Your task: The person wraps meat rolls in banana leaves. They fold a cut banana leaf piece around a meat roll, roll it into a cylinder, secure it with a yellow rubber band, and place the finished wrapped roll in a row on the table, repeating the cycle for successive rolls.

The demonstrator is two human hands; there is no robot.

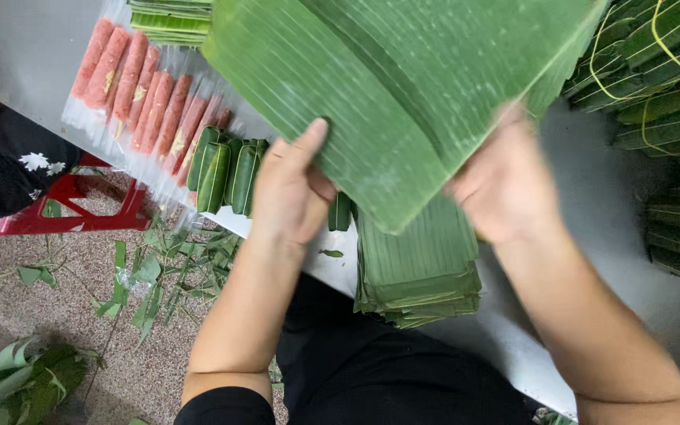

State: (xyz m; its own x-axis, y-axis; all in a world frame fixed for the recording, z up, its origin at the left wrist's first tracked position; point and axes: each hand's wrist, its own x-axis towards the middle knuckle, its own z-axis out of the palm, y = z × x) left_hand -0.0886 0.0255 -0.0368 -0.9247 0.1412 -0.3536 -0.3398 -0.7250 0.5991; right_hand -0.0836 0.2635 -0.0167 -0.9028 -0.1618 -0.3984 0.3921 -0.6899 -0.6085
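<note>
leaf stack: on tabletop, 6 o'clock, nearest
left hand: grip clenched on big leaf sheet, 9 o'clock edge
right hand: blurred, grip grasping same sheet, 3 o'clock
leaf rolls: 9 o'clock
pink sausages: 10 o'clock
tied bundles: 2 o'clock, far

Pink sausage sticks in clear wrap lie at ten o'clock; tied leaf bundles at two; a red stool at nine.
</note>
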